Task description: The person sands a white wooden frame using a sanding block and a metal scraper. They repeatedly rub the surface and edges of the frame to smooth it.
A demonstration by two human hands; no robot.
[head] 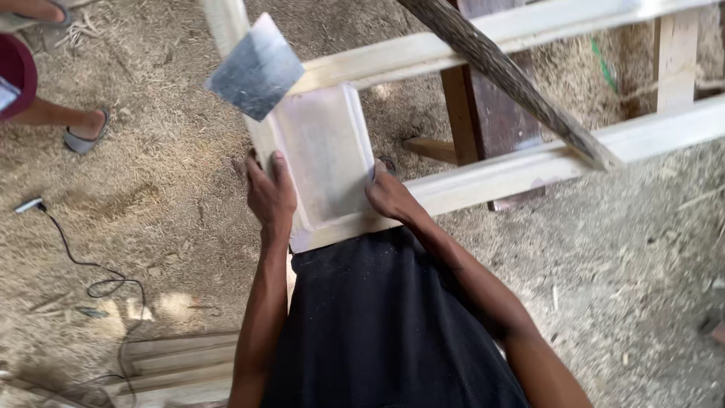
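Note:
A pale wooden frame (529,168) with a raised rectangular panel (323,155) lies in front of me at waist height. My left hand (269,195) grips the frame's left rail beside the panel, thumb on top. My right hand (390,196) presses on the panel's lower right corner where it meets the long rail. A grey square sheet, like sandpaper (257,69), rests on the frame's upper left corner.
A dark rough stick (513,79) lies diagonally across the frame. Sawdust covers the ground. A black cable (91,272) snakes at the left. Another person's sandalled foot (81,132) stands at upper left. Planks (174,363) lie at the bottom left.

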